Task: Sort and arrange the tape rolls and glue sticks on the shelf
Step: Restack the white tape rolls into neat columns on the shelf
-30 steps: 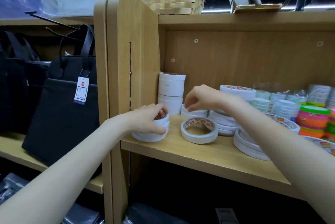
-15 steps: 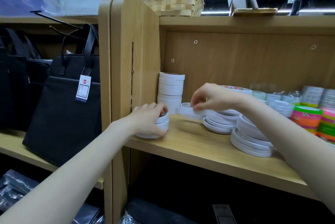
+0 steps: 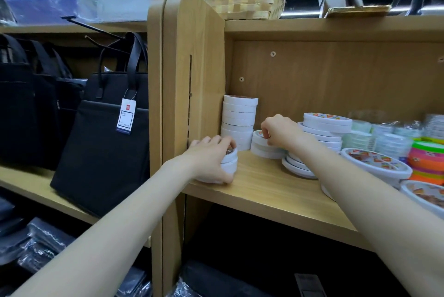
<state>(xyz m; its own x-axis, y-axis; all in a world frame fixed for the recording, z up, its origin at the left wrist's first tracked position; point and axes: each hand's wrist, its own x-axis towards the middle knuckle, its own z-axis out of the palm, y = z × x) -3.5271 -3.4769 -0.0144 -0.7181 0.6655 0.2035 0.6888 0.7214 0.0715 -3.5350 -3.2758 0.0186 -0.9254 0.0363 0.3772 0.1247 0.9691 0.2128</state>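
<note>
Left hand grips small tape stack at shelf front-left corner | right hand pinches roll (topping another stack) | risk: nudged stacks topple.

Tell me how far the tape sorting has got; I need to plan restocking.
Done: a tall stack of white tape rolls stands in the back corner. In hand: the left hand grips a short front stack; the right hand pinches a roll on a middle stack. Left: the leaning wide rolls. No glue sticks visible.

White tape rolls stand stacked flat on the wooden shelf.
</note>
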